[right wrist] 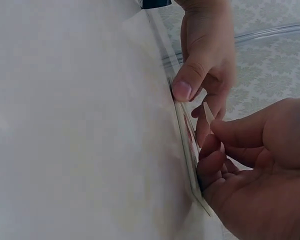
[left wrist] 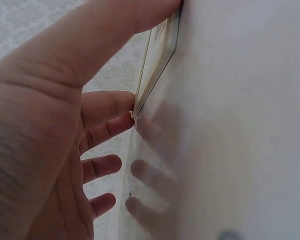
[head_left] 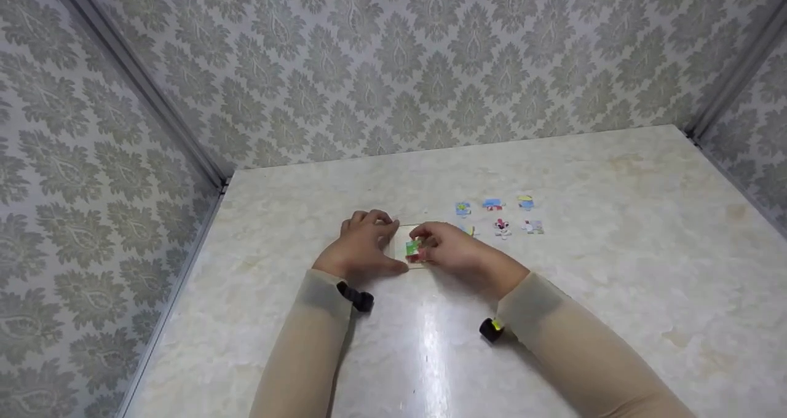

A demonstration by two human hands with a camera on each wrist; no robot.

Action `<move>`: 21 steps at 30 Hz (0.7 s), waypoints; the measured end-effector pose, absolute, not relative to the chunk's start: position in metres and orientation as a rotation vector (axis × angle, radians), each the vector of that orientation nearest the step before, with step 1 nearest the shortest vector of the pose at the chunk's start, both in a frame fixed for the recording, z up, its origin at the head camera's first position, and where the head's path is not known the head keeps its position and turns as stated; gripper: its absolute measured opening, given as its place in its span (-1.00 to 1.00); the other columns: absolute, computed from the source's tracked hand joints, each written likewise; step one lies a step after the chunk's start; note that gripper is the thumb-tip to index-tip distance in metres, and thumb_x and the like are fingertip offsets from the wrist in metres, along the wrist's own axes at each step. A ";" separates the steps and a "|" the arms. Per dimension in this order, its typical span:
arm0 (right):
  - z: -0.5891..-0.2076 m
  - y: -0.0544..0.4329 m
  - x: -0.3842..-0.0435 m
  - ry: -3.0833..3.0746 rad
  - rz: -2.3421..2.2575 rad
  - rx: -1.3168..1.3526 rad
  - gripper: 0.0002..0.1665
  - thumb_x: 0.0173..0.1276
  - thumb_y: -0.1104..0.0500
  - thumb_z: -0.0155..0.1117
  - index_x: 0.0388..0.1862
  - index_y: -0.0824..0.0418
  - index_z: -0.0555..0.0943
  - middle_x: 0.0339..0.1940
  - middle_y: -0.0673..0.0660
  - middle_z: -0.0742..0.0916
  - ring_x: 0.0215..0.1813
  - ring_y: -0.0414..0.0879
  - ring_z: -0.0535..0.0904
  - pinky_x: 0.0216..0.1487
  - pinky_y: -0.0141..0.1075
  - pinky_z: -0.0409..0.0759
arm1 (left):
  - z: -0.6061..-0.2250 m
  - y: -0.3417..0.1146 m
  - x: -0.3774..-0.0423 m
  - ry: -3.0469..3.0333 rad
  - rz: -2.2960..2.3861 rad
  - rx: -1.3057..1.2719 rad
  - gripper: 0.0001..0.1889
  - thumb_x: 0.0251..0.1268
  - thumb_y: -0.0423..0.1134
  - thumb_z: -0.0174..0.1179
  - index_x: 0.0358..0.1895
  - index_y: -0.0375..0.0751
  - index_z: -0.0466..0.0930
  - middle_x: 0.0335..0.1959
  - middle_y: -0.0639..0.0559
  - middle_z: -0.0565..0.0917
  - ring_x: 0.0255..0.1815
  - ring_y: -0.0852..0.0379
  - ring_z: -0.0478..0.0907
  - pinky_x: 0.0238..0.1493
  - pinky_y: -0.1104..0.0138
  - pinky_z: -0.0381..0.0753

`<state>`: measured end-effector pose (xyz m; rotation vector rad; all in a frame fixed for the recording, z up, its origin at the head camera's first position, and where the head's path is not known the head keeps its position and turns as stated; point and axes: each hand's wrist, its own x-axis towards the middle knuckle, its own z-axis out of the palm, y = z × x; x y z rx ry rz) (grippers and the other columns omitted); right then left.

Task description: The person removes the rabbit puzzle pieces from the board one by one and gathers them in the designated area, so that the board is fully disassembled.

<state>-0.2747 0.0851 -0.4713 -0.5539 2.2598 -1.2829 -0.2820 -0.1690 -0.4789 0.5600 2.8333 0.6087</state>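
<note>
A shallow, pale puzzle tray (head_left: 403,228) lies flat on the table between the two hands. My left hand (head_left: 364,246) holds its left side, thumb at the near corner and forefinger at the far one; the left wrist view shows the other fingers spread beside the tray edge (left wrist: 157,70). Over the tray, my right hand (head_left: 452,246) pinches a jigsaw piece (right wrist: 208,113) between thumb and fingertips. Green and red show on the puzzle picture (head_left: 412,248) by those fingertips in the head view. Some red also shows inside the tray in the right wrist view; the fingers hide much of it.
Several loose jigsaw pieces lie in two rows beyond the right hand, among them a blue and yellow piece (head_left: 525,203) and a red and white piece (head_left: 502,228). One yellowish piece (head_left: 469,230) is partly behind that hand. Patterned walls (head_left: 399,67) enclose the marbled table (head_left: 615,270).
</note>
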 end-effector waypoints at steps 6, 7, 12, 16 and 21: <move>-0.464 0.112 -0.275 2.364 -1.245 -0.541 -0.42 0.71 0.28 0.14 0.64 0.16 0.55 0.53 0.24 0.64 0.23 0.01 0.63 0.25 -0.17 0.57 | -0.479 -0.168 -0.284 2.842 0.613 0.588 0.09 0.17 0.28 0.66 0.77 0.05 0.41 0.59 0.06 0.46 0.67 -0.15 0.22 0.71 -0.15 0.24; -0.463 0.117 -0.274 2.366 -1.252 -0.535 -0.44 0.73 0.26 0.15 0.64 0.15 0.55 0.51 0.24 0.64 0.18 0.01 0.62 0.19 -0.18 0.58 | -0.479 -0.168 -0.284 2.841 0.619 0.582 0.10 0.16 0.27 0.66 0.77 0.05 0.41 0.59 0.06 0.46 0.67 -0.14 0.22 0.71 -0.15 0.25; -0.457 0.141 -0.268 2.360 -1.277 -0.524 -0.46 0.76 0.20 0.24 0.63 0.16 0.55 0.51 0.24 0.63 0.07 -0.01 0.60 0.00 -0.23 0.60 | -0.479 -0.167 -0.283 2.838 0.628 0.563 0.10 0.15 0.26 0.67 0.76 0.04 0.41 0.58 0.08 0.46 0.66 -0.13 0.21 0.70 -0.14 0.26; -0.453 0.159 -0.265 2.389 -1.237 -0.551 -0.47 0.75 0.19 0.28 0.60 0.19 0.57 0.51 0.26 0.64 0.04 -0.02 0.61 -0.04 -0.22 0.62 | -0.479 -0.166 -0.283 2.832 0.636 0.553 0.11 0.13 0.24 0.69 0.76 0.04 0.41 0.58 0.09 0.46 0.67 -0.12 0.20 0.72 -0.12 0.23; -0.453 0.174 -0.268 2.432 -1.103 -0.593 -0.51 0.71 0.17 0.35 0.54 0.17 0.64 0.43 0.26 0.68 -0.02 -0.02 0.60 -0.03 -0.19 0.62 | -0.479 -0.168 -0.283 2.825 0.664 0.539 0.12 0.12 0.23 0.71 0.77 0.05 0.40 0.58 0.09 0.45 0.68 -0.12 0.19 0.72 -0.12 0.24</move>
